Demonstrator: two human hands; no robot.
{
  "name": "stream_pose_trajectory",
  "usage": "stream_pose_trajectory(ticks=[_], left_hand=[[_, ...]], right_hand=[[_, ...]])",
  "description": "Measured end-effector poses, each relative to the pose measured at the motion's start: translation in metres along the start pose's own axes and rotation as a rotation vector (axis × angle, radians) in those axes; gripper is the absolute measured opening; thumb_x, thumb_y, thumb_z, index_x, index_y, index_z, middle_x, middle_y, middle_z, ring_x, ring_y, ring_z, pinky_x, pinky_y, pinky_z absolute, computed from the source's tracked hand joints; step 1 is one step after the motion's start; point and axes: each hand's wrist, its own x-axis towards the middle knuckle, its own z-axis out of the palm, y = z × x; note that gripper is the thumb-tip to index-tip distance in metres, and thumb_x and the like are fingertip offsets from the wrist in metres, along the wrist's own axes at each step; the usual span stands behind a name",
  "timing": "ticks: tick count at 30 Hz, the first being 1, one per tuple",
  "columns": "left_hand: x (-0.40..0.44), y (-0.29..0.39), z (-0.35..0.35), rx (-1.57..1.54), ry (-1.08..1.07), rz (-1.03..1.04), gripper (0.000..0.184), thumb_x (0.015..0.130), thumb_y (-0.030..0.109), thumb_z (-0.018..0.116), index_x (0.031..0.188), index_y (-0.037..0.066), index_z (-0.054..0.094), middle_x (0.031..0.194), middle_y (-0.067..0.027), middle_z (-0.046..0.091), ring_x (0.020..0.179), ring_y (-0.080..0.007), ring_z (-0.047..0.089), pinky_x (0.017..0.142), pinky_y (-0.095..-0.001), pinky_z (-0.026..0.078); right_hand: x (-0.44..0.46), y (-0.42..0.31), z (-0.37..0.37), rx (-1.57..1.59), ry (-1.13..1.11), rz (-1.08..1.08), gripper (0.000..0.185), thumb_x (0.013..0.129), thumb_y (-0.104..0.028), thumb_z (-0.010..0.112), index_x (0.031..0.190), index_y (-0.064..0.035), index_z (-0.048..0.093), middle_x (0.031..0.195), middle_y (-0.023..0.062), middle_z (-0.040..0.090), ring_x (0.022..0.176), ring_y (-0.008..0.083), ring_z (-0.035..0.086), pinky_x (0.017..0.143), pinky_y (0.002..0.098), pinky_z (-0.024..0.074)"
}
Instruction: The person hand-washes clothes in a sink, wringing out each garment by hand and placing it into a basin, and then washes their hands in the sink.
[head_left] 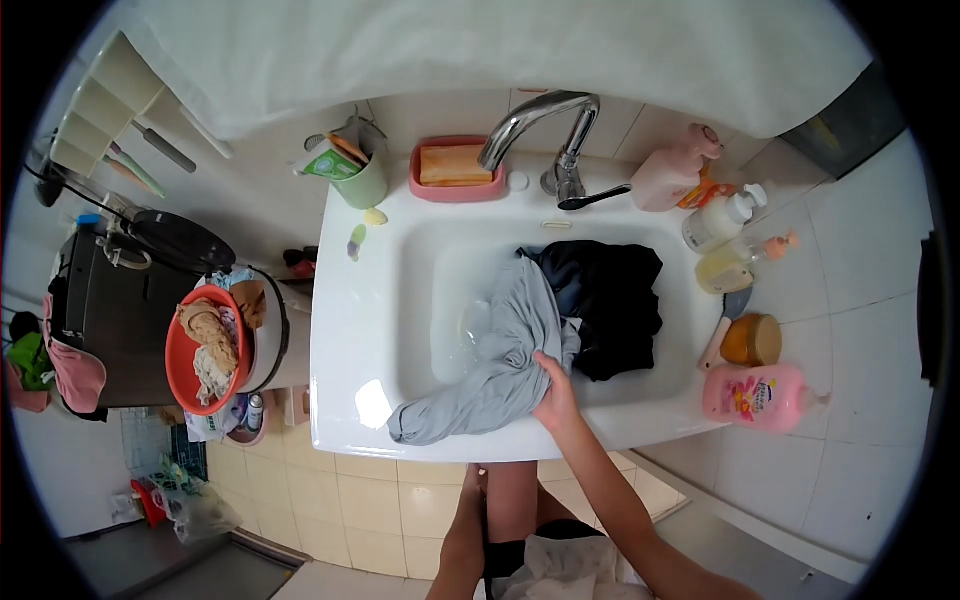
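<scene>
A wet light-grey garment point(490, 370) lies bunched in the white sink point(345, 310), one end draped over the front rim. My right hand point(557, 395) grips its right side near the front edge, thumb on top and the other fingers mostly hidden. Beside it in the basin is a black garment point(605, 310), which the grey cloth touches. Below the sink's front edge, close to my leg, only a little of my left hand point(478, 472) shows; its fingers are hidden.
A chrome faucet point(565, 170) rises behind the basin. A pink soap dish point(457, 190) and green cup point(362, 180) stand at the back. Several bottles, including a pink one point(755, 395), line the right rim. A red basin point(185, 365) of clothes is at left.
</scene>
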Motion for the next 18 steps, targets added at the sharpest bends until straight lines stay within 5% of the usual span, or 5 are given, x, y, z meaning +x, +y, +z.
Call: stream_pose_trajectory(ticks=[18], left_hand=[[-0.021, 0.047, 0.006, -0.072, -0.022, -0.015, 0.027, 0.082, 0.031, 0.043, 0.096, 0.008, 0.047, 0.086, -0.0088, 0.055, 0.069, -0.0168, 0.054, 0.053, -0.0288, 0.044]], right_hand=[[0.012, -0.003, 0.000, -0.049, 0.049, -0.041, 0.032, 0.078, -0.016, 0.053, 0.104, 0.0010, 0.047, 0.103, 0.0083, 0.053, 0.096, 0.0205, 0.050, 0.086, 0.0328, 0.0381]])
